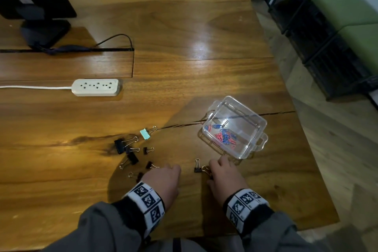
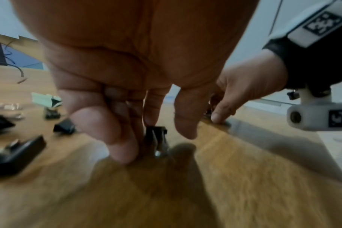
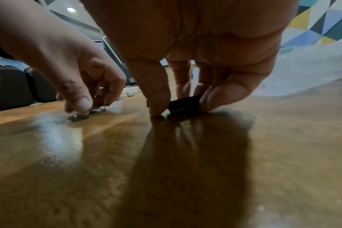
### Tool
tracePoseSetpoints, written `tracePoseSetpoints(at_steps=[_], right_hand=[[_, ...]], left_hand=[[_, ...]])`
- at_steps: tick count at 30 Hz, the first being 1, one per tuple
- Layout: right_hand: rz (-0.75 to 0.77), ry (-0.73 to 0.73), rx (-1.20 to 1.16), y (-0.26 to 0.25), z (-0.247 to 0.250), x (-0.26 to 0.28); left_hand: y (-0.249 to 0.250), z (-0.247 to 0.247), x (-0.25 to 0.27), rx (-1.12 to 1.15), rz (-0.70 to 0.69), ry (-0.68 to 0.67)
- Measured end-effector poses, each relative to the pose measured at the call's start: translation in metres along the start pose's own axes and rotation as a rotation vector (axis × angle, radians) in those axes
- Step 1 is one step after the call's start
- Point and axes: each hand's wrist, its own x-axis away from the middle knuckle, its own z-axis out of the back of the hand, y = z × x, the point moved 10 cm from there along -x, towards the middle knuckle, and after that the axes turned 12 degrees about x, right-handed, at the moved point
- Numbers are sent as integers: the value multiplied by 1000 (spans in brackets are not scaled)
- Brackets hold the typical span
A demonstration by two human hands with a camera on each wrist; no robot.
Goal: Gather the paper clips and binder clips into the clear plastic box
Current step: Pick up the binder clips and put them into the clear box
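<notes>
The clear plastic box [image 1: 256, 127] stands on the wooden table [image 1: 184, 37] at the right, with several blue and pink paper clips [image 1: 224, 136] inside. My left hand [image 1: 171, 170] is down on the table, and in the left wrist view its fingers [image 2: 125, 148] pinch a small black binder clip [image 2: 156, 135]. My right hand [image 1: 212, 170] sits just in front of the box. In the right wrist view it [image 3: 182, 108] pinches another black binder clip [image 3: 185, 103] between thumb and fingers. A black binder clip [image 1: 198, 169] shows at its thumb.
Several loose black binder clips [image 1: 119, 146] and a mint one [image 1: 145, 134] lie left of the hands. A white power strip [image 1: 96, 87] and a monitor base [image 1: 45, 30] sit farther back left. The table's right edge [image 1: 306, 149] runs close to the box.
</notes>
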Motion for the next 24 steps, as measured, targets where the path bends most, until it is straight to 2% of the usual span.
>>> tracePoseSetpoints(at_steps=[4,8,12,16,18,20,24], right_hand=[[-18,19,-52,3,6,1],[-170,28,-275,19,9,3],[-278,-8,-513,24,2,2],[-286,-9,-520,9,0,-7],[-290,-33,-451,0,-1,-12],[-286,-61,-340,-7,-3,-17],[-258,-82,-166,-14,0,-25]], left_hand=[[-2,-4,1,74,-9,21],[-4,2,6,174,-18,60],[-23,23,14,428,19,244],[-59,37,22,648,132,363],[-69,48,23,616,114,422],[-70,58,21,479,47,431],[-67,48,3,87,-19,233]])
